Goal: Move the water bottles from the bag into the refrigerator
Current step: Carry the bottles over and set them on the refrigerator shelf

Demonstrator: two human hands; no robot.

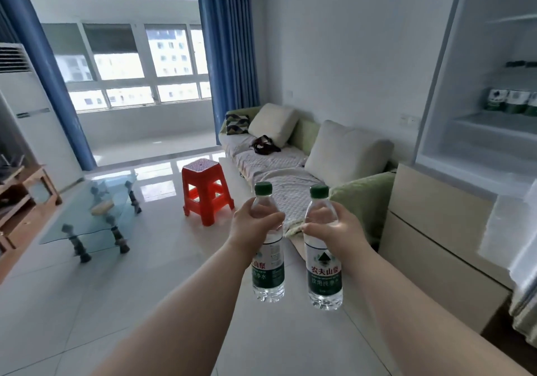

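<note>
Clear plastic (green caps point(263, 187)) | left fingers point(273, 218) clamp left bottle point(268, 271) | right fingers point(341, 219) clamp right bottle point(324, 277)

beyond the fingers point(270, 218) a green sofa point(363, 198) with white cushions point(345, 151) runs along the white wall point(334, 56), and up-left of them a red plastic stool point(205, 192) stands on the glossy pale tiled floor point(116, 288). farther left are a glass coffee table point(96, 215) and a tall white air conditioner point(32, 119). daylight comes through wide windows point(122, 64) flanked by blue curtains point(229, 47).
</note>
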